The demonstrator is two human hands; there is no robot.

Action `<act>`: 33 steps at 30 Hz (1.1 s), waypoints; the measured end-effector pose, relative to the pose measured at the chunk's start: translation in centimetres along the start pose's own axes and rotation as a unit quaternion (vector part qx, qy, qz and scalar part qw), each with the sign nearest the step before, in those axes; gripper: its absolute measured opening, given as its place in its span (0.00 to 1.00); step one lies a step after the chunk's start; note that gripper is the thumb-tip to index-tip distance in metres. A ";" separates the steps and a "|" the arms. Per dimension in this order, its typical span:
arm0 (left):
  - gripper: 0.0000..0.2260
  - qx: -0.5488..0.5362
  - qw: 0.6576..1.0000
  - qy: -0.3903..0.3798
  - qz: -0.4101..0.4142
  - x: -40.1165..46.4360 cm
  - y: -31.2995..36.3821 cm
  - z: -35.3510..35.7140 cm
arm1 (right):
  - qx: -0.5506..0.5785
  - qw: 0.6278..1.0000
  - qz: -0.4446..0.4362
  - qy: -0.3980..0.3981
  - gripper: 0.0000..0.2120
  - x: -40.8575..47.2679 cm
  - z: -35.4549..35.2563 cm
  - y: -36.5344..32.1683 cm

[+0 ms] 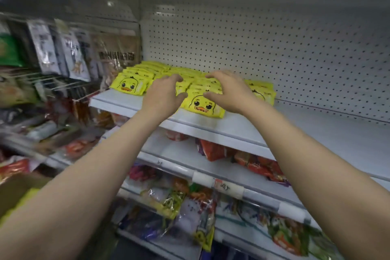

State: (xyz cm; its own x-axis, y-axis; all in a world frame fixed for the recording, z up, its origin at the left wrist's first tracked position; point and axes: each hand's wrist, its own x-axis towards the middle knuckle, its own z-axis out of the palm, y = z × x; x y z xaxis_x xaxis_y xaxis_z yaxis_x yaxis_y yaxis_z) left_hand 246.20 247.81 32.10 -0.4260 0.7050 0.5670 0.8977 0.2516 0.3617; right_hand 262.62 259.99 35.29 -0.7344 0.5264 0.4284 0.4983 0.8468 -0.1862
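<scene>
Yellow glossy duck-print packets (203, 105) lie flat on a white metal shelf (242, 125).
Bare forearms reach forward; left hand (163, 93) and right hand (226, 93) hover spread, fingers loosely curved, over the front ones, gripping nothing; perforated pegboard (274, 48) behind.

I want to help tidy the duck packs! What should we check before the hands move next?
1. Are the left hand and right hand open: ok.
2. Hands on either side of the middle packs: ok.
3. Fingers touching those packs: cannot tell.
4. The front pack lies fully on the shelf: ok.
5. Bare shelf room to the right: ok.
</scene>
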 end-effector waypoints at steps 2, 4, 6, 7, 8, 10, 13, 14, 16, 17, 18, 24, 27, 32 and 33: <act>0.20 0.022 1.000 0.012 -0.010 -2.2 -2.0 -2.1 | 0.011 0.999 -0.032 -0.005 0.26 -0.3 0.9 -2.8; 0.20 0.050 0.999 0.014 -0.015 -4.2 -4.1 -4.1 | 0.023 0.998 -0.062 -0.007 0.26 -0.3 2.1 -5.5; 0.20 0.082 0.996 0.018 -0.027 -6.1 -6.4 -6.3 | 0.033 0.995 -0.092 -0.014 0.27 0.1 3.4 -8.8; 0.20 0.095 0.995 0.023 -0.037 -7.0 -7.6 -7.2 | 0.034 0.994 -0.106 -0.020 0.27 0.4 4.1 -10.4; 0.20 0.109 0.992 0.029 -0.048 -7.8 -8.9 -8.1 | 0.038 0.992 -0.120 -0.025 0.27 0.7 4.7 -12.0; 0.21 0.134 0.988 0.035 -0.074 -9.3 -11.6 -9.9 | 0.046 0.987 -0.147 -0.037 0.27 1.5 6.2 -15.4; 0.20 0.175 0.979 0.036 -0.101 -11.1 -16.0 -12.3 | 0.056 0.980 -0.183 -0.057 0.27 3.2 8.8 -20.6; 0.20 0.185 0.976 0.037 -0.110 -11.5 -17.6 -13.0 | 0.059 0.977 -0.196 -0.062 0.27 4.0 9.9 -22.4; 0.20 0.199 0.971 0.037 -0.128 -11.9 -21.3 -14.3 | 0.062 0.972 -0.216 -0.071 0.27 5.7 12.5 -25.9; 0.20 0.202 0.969 0.036 -0.134 -12.0 -23.2 -14.9 | 0.063 0.970 -0.222 -0.077 0.27 6.6 13.9 -27.6; 0.20 0.202 0.969 0.036 -0.137 -12.0 -25.3 -15.3 | 0.065 0.968 -0.228 -0.082 0.27 7.5 15.4 -29.3; 0.19 0.193 0.966 -0.006 -0.170 -11.4 -39.7 -16.4 | 0.079 0.962 -0.223 -0.139 0.27 14.1 24.8 -38.6; 0.19 0.188 0.965 -0.042 -0.177 -11.1 -47.0 -15.7 | 0.080 0.959 -0.197 -0.186 0.27 17.1 30.2 -42.1; 0.22 0.144 0.957 -0.141 -0.207 -12.3 -57.0 -11.8 | 0.066 0.954 -0.145 -0.254 0.27 18.8 39.8 -45.1; 0.22 0.125 0.954 -0.161 -0.221 -13.0 -58.5 -10.7 | 0.067 0.950 -0.134 -0.275 0.27 18.5 41.8 -45.2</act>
State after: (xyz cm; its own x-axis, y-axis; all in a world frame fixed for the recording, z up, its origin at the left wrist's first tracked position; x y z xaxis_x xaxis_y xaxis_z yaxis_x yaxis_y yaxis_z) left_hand 198.01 216.87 11.51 -0.7484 0.6506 0.1292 0.6546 0.6928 0.3025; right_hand 207.28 234.65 14.70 -0.9745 0.2202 -0.0427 0.2237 0.9390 -0.2613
